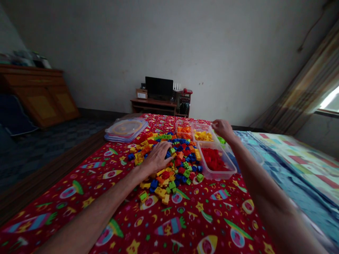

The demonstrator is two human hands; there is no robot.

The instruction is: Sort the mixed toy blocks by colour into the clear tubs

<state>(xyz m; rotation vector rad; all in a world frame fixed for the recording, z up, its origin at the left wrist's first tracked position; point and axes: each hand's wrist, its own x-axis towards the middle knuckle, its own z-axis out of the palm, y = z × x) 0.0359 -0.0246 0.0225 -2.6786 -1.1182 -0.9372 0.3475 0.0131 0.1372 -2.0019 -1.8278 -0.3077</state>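
Observation:
A heap of small plastic building bricks (174,162) in mixed colours lies on a red rocket-print bedspread (212,218). My left hand (156,158) rests spread on the heap, its fingers among the bricks. My right hand (224,129) hangs with fingers curled together beyond the clear tub of red bricks (214,160), close to some green bricks (221,140). Whether those fingers pinch anything is hidden. Next to the red tub sit a clear tub of yellow bricks (203,135) and a clear tub of orange bricks (183,130).
A clear plastic lid (125,129) lies at the bedspread's far left. A striped quilt (299,169) spreads to the right. Beyond stand a low wooden desk (153,106) with a dark monitor (159,88), and a wooden cabinet (39,95) at left.

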